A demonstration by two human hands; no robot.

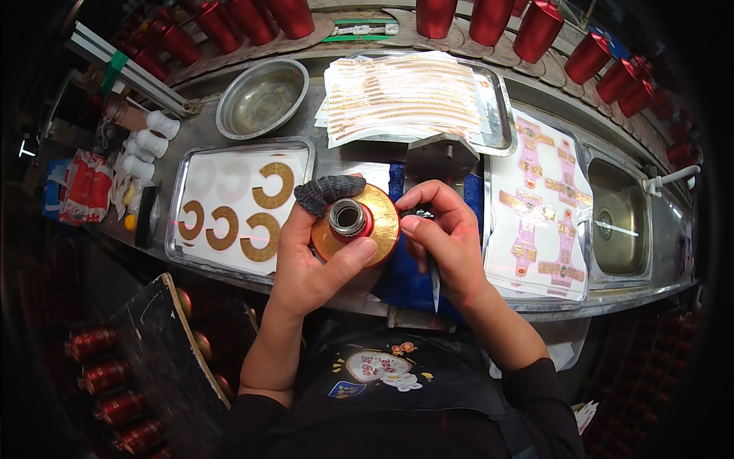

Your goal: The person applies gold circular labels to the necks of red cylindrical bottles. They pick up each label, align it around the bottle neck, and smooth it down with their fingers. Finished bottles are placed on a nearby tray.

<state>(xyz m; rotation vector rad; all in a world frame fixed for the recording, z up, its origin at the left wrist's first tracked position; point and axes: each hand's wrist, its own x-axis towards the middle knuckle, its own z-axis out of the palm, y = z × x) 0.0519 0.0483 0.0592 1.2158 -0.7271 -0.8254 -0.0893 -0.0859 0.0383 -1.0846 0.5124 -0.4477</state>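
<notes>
My left hand point(306, 271) is closed round a red bottle point(368, 223), its open threaded neck turned up toward me. A gold ring-shaped label point(382, 210) covers the bottle's shoulder around the neck. A dark ribbed cover wraps a finger of my left hand, and the thumb presses on the gold label. My right hand point(455, 249) is at the bottle's right edge, thumb and forefinger pinched together. It holds a slim pointed metal tool point(435, 284), tip down toward me; the fingers hide the rest, so I cannot tell its exact kind.
A tray point(173, 229) with gold C-shaped labels lies left, below a metal bowl point(264, 99). Gold-striped label sheets point(405, 96) fill the back tray. Pink and gold label sheets point(535, 206) lie right, beside a sink point(619, 218). Red bottles point(539, 30) line a conveyor point(497, 50).
</notes>
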